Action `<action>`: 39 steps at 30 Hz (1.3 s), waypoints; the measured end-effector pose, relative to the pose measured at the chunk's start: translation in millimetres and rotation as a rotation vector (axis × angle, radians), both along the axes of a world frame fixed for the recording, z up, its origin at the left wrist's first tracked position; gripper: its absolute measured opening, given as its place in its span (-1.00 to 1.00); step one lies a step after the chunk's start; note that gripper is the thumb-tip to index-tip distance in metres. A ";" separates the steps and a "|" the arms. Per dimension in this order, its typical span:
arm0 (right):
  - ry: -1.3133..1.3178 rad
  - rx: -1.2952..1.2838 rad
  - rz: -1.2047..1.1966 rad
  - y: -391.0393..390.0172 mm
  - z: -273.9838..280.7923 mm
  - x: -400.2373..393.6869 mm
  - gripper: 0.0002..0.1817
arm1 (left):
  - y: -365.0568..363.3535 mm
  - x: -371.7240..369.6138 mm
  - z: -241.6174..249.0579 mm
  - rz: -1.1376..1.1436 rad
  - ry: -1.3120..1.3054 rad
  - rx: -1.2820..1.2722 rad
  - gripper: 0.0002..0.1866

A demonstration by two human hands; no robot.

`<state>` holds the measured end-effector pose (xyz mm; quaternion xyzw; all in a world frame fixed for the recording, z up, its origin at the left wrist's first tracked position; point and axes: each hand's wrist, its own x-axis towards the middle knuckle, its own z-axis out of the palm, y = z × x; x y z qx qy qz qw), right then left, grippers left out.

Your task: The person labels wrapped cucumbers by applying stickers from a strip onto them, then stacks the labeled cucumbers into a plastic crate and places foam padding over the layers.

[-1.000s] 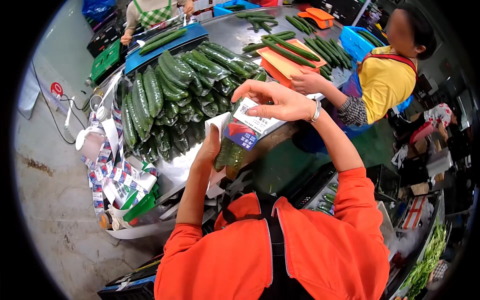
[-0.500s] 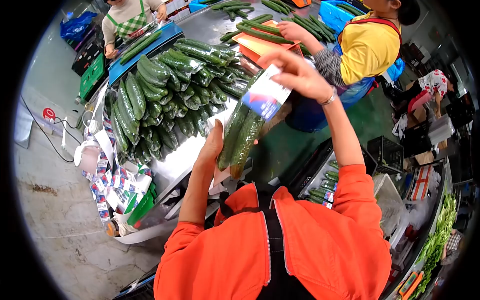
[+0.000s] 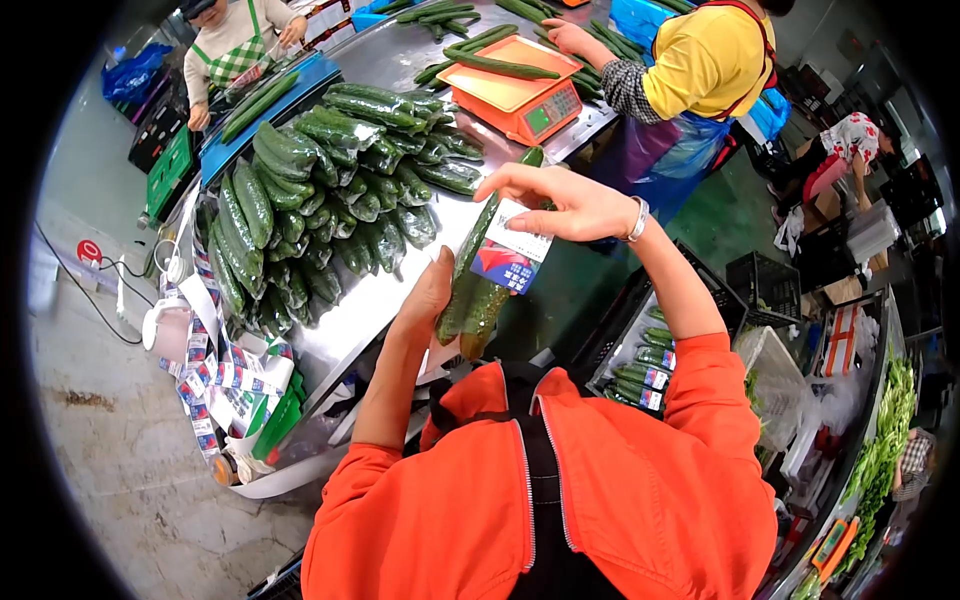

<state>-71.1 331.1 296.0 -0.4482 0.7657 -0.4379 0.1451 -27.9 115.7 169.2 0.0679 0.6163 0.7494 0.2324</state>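
Head view: both hands [image 3: 560, 205] around bagged cucumbers [image 3: 478, 290].

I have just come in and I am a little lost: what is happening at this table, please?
A person in an orange jacket holds a bagged pack of cucumbers. The left hand supports it and the right hand presses a label on it. A pile of wrapped cucumbers lies on the metal table. A co-worker uses an orange scale.
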 end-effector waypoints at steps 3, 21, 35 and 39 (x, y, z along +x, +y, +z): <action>0.054 -0.042 -0.011 2.1 -10.3 -0.2 -0.61 | 6.5 9.0 10.4 -0.012 -0.057 0.037 -0.17; 0.732 0.208 -0.616 33.9 -74.2 30.0 -0.67 | 57.4 30.9 22.8 -0.024 -0.188 0.150 -0.65; -0.840 -1.205 -1.235 31.2 -259.2 162.9 -0.57 | 146.2 84.1 -91.2 0.086 -0.342 -0.170 -0.51; -0.999 -1.392 -1.335 76.3 -294.7 187.7 -0.57 | 195.0 107.9 -103.9 -0.018 -0.311 -0.447 -0.49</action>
